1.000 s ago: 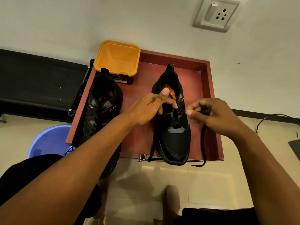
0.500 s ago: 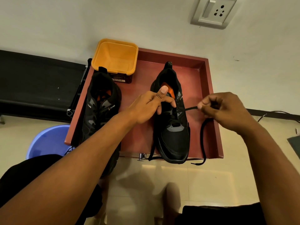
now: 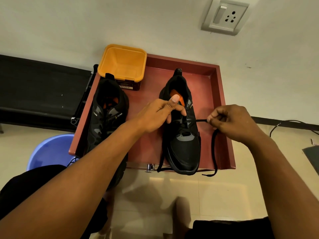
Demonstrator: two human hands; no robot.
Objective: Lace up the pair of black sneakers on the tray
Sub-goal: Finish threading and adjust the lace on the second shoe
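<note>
In the middle of the frame, on the reddish tray (image 3: pixel 222 100), the left hand (image 3: pixel 158 114) grips one black mesh sneaker (image 3: pixel 184 152) by its throat while the right hand (image 3: pixel 231 121) pinches its flat lace (image 3: pixel 213 149), pulled taut sideways. The left forearm partly hides the second sneaker (image 3: pixel 107 121), marked CLYMB, at the tray's left edge; a square yellow plastic tub (image 3: pixel 122 62) stands just above it, a blue bucket (image 3: pixel 46 150) lower left.

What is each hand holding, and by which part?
The right hand pinches the black lace partway along, just outside the eyelets; its free end dangles. The left hand grips the right sneaker around the tongue.
</note>
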